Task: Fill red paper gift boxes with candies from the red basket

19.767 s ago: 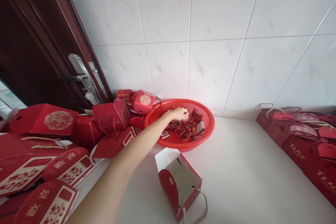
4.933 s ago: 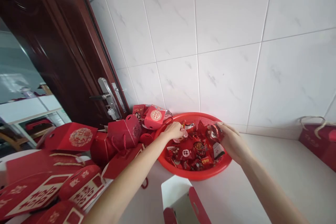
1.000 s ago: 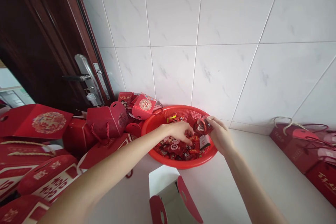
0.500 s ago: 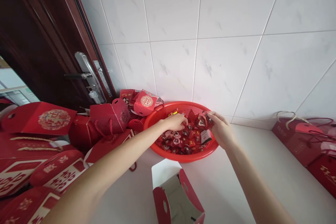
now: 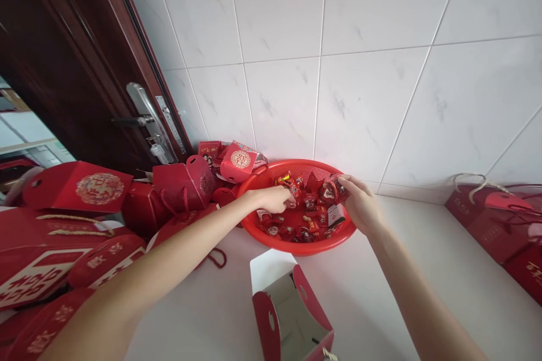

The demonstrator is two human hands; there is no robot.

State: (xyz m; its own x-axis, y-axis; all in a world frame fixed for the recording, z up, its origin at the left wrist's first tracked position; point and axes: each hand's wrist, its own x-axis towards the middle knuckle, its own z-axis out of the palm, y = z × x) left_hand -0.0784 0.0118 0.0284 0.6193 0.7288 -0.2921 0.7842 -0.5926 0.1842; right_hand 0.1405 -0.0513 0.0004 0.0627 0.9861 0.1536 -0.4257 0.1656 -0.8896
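Note:
A red plastic basket (image 5: 296, 247) holds many small wrapped candies (image 5: 311, 223), spread so that the red bottom shows in the middle. My left hand (image 5: 275, 199) reaches into its left part, fingers curled down among the candies; what they grip, if anything, is hidden. At the basket's right rim, my right hand (image 5: 359, 200) is closed on several wrapped candies (image 5: 333, 189) in clear and red wrappers. An open red box (image 5: 292, 316) with a pale inside stands in front of the basket, its white flap raised toward the basket.
Red gift boxes (image 5: 99, 189) are piled on the left, beside a dark red door (image 5: 76, 56) with a metal handle. Red bags (image 5: 495, 225) with rope handles stand at the right, against the tiled wall (image 5: 279, 11).
Candies in the middle of the basket have been moved aside, baring its bottom. My left hand has shifted slightly left and down. My right hand still holds its candies. The view has shifted slightly.

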